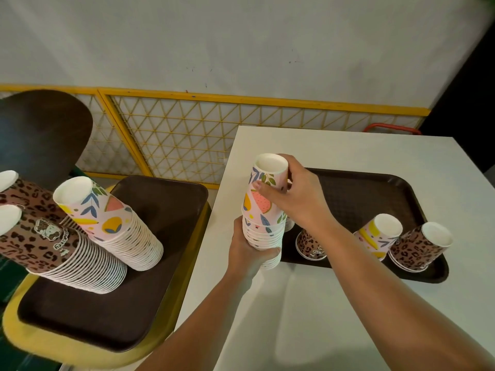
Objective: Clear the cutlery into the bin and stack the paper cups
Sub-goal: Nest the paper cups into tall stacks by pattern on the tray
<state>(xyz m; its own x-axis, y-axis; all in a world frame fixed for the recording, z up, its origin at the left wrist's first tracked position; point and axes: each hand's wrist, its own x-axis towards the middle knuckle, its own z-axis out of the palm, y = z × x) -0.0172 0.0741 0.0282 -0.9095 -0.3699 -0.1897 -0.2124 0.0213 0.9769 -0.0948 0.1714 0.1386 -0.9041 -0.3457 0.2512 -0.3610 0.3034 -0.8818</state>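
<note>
An upside-down stack of fruit-print paper cups (263,210) is held over the white table's left edge. My left hand (247,250) grips the stack's lower rims. My right hand (292,194) is closed around the top cup. On the brown tray (375,194) to the right stand a fruit-print cup (377,234), a short leopard-print stack (420,247) and one leopard-print cup (309,243) partly behind my right arm. No cutlery or bin is visible.
On the left, a second brown tray (150,236) rests on a yellow chair seat (40,336) and carries a tall fruit-print stack (112,223) and tall leopard-print stacks (51,245). A yellow lattice fence (201,135) runs behind. The white table (321,303) fills the right.
</note>
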